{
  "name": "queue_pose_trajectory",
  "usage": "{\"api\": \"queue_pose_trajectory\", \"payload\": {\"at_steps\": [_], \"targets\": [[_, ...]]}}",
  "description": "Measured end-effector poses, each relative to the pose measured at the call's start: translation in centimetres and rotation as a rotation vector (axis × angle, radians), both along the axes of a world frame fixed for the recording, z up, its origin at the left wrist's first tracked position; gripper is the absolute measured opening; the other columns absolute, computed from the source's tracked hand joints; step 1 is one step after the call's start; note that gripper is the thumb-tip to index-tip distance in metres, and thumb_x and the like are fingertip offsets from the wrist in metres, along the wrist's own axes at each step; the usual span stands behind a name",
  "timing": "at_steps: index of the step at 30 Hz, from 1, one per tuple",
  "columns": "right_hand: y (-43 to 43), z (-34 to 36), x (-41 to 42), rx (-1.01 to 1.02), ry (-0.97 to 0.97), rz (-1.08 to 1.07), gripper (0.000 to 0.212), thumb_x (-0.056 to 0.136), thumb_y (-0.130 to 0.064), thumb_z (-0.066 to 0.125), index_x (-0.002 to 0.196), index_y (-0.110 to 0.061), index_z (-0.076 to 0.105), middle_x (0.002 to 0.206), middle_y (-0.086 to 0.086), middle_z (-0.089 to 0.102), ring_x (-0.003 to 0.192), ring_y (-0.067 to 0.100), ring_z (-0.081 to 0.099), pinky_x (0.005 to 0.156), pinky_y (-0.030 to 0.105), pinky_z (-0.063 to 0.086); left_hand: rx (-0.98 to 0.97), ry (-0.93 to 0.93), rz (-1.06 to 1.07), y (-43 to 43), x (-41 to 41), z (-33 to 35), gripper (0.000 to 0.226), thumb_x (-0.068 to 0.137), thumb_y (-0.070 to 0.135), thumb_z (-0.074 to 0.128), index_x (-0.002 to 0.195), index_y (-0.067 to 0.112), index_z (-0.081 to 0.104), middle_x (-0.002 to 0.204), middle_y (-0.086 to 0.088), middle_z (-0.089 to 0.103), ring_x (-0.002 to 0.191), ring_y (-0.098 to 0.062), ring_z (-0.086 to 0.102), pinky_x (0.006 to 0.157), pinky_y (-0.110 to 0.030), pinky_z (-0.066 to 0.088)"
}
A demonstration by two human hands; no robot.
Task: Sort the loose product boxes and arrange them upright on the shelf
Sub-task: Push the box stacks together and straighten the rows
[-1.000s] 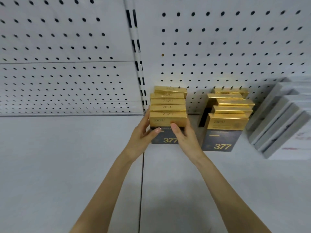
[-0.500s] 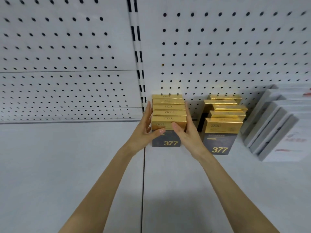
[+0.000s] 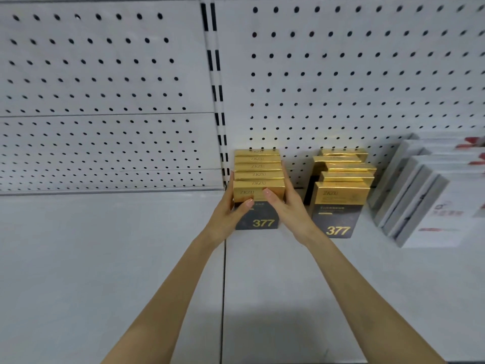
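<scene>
Two slender forearms are seen bare from the wrists down to the bottom edge of the view. The left hand and right hand are likewise uncovered, and the thumbnails are kept short and pale.

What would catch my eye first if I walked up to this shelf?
The shiny gold boxes, standing in a neat row at the middle of the shelf against the holed back wall, with a left hand and right hand pressing its two sides. A looser second row stands to the right, then white boxes leaning at the far right.
</scene>
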State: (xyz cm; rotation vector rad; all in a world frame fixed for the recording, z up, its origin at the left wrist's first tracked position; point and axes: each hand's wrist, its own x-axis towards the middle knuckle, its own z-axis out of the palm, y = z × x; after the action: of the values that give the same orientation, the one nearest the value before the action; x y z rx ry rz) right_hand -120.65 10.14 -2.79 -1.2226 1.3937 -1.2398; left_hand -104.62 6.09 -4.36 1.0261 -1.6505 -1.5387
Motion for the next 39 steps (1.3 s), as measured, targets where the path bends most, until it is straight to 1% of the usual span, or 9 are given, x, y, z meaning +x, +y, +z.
{"api": "queue_pose_trajectory", "payload": {"at_steps": [3,8,14,21,26,31,35,37,39], "targets": [[0.1,0.0,-0.2,-0.010,0.016,-0.017,0.072,0.094,-0.020,0.057,0.153,-0.026,0.017,0.137,-0.011,0.053,0.121,-0.010,0.046,0.091,0.004,0.040,-0.024,-0.025,0.012,-0.2,0.3,-0.2,0.067,0.087,0.032,0.060,0.146,0.018,0.033,0.131,0.009,0.058,0.121,-0.005,0.054,0.101,-0.026,0.046],[1.5,-0.7,-0.5,-0.043,0.043,-0.030,0.058,0.097,-0.015,0.053,0.150,-0.021,0.030,0.137,-0.007,0.054,0.128,0.000,0.047,0.107,0.017,0.037,-0.048,-0.080,0.052,0.3,1.3,-1.8,0.061,0.090,0.032,0.060,0.146,0.024,0.036,0.132,0.006,0.059,0.124,-0.011,0.053,0.103,-0.036,0.046],[1.9,-1.4,0.4,-0.034,0.169,-0.093,0.053,0.101,-0.024,0.045,0.151,-0.017,0.027,0.137,-0.004,0.054,0.127,0.006,0.047,0.110,0.026,0.036,-0.087,-0.126,0.096,1.6,0.2,-2.6,0.055,0.100,0.026,0.046,0.151,0.021,0.024,0.139,0.000,0.052,0.125,-0.009,0.051,0.103,-0.026,0.045],[2.0,-1.1,0.8,0.003,0.193,-0.081,0.056,0.102,-0.026,0.041,0.153,-0.019,0.019,0.132,-0.006,0.055,0.126,0.011,0.047,0.111,0.037,0.037,-0.139,-0.192,0.046,1.8,0.4,-2.0,0.069,0.093,0.043,0.040,0.153,0.020,0.013,0.146,-0.001,0.044,0.129,-0.010,0.045,0.105,-0.022,0.040],[2.3,-0.5,0.5,0.035,0.197,-0.043,0.060,0.103,-0.025,0.041,0.155,-0.019,0.012,0.142,0.001,0.050,0.130,0.012,0.044,0.110,0.027,0.035,-0.155,-0.224,0.055,1.5,0.4,-2.2,0.057,0.101,0.031,0.040,0.151,0.019,0.018,0.138,0.003,0.047,0.124,-0.010,0.047,0.100,-0.018,0.042],[3.4,2.1,0.0,0.069,0.305,-0.091,0.062,0.101,-0.029,0.044,0.154,-0.017,0.013,0.151,0.008,0.040,0.137,0.022,0.040,0.113,0.035,0.033,-0.120,-0.218,0.387,3.2,0.3,-1.4,0.070,0.092,0.039,0.057,0.151,0.020,0.023,0.149,-0.002,0.038,0.133,-0.014,0.041,0.110,-0.032,0.037],[8.9,3.3,-3.3,-0.268,0.204,-0.291,0.048,0.097,-0.009,0.053,0.144,-0.010,0.042,0.143,0.004,0.050,0.131,0.012,0.047,0.108,0.024,0.039,-0.363,-0.181,0.758,8.4,-1.4,0.0,0.050,0.094,0.022,0.059,0.139,0.012,0.040,0.127,0.005,0.047,0.110,-0.003,0.050,0.097,-0.024,0.046],[11.0,2.0,-6.4,-0.359,0.308,-0.420,0.049,0.093,-0.006,0.057,0.141,-0.009,0.046,0.139,0.001,0.051,0.126,0.007,0.050,0.105,0.021,0.042,-0.501,-0.151,0.726,10.5,-3.3,0.1,0.041,0.094,0.016,0.057,0.133,0.012,0.044,0.118,0.007,0.050,0.102,0.003,0.053,0.090,-0.017,0.047],[11.3,0.4,-9.4,-0.245,0.389,-0.470,0.060,0.092,-0.012,0.062,0.146,-0.012,0.037,0.145,-0.002,0.042,0.133,0.007,0.041,0.110,0.024,0.038,-0.546,-0.171,0.550,11.4,-6.1,-0.2,0.041,0.095,0.014,0.055,0.134,0.011,0.045,0.120,-0.001,0.051,0.102,0.003,0.054,0.088,-0.012,0.045]]}}
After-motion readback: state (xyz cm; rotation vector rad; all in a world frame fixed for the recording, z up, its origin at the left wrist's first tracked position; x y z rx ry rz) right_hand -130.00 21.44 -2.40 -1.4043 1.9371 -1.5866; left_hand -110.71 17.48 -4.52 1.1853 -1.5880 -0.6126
